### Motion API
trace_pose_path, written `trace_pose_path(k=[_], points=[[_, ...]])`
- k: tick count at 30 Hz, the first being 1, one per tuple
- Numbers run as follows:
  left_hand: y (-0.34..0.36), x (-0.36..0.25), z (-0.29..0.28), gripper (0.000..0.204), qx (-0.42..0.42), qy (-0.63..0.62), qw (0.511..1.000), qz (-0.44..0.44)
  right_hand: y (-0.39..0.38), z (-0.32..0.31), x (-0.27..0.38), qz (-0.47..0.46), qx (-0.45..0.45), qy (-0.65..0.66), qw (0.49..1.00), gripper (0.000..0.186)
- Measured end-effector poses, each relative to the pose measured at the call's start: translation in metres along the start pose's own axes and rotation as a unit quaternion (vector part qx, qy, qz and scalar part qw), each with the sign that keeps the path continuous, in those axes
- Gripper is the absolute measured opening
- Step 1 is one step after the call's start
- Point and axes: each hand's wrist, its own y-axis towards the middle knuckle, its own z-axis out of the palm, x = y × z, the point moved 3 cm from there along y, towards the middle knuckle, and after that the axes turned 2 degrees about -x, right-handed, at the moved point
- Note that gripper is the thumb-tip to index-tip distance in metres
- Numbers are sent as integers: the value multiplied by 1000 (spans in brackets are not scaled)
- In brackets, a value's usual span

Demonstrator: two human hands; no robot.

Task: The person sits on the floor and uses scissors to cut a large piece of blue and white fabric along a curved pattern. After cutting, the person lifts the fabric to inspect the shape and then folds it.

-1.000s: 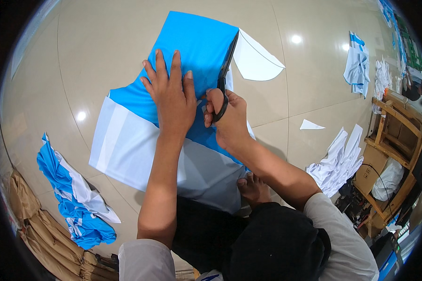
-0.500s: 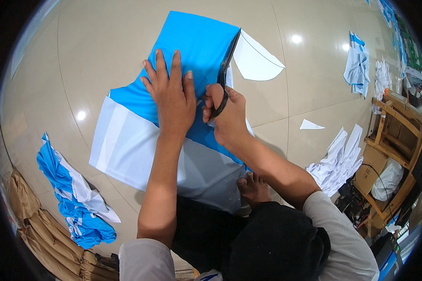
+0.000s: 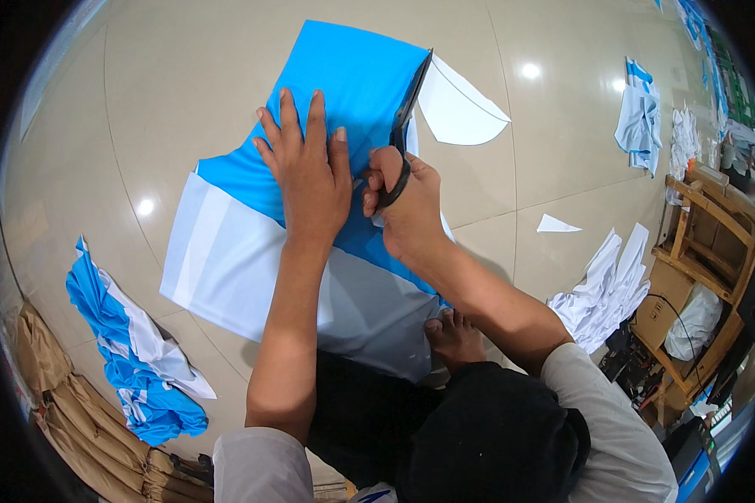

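So you've got this two-tone fabric [image 3: 310,168] spread flat on the shiny tile floor [image 3: 126,92], right in front of your knees: bright blue up top, white across the lower part, pretty smooth with a clean line where the colours meet. Your left hand [image 3: 310,172] is open, fingers spread, pressing flat on the blue. Your right hand [image 3: 407,210] is curled around the handles of black scissors [image 3: 407,126], blades running along the blue's right edge. A white curved offcut [image 3: 457,109] lies just beside it.
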Motion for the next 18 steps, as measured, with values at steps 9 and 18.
trace_pose_path(k=[9, 18], points=[[1, 1, 1, 52, 0, 9, 1000, 0, 0, -7, 18, 19, -8, 10, 1000, 25], [2, 0, 0, 54, 8, 25, 1000, -6, 5, -6, 17, 32, -12, 6, 999, 23]])
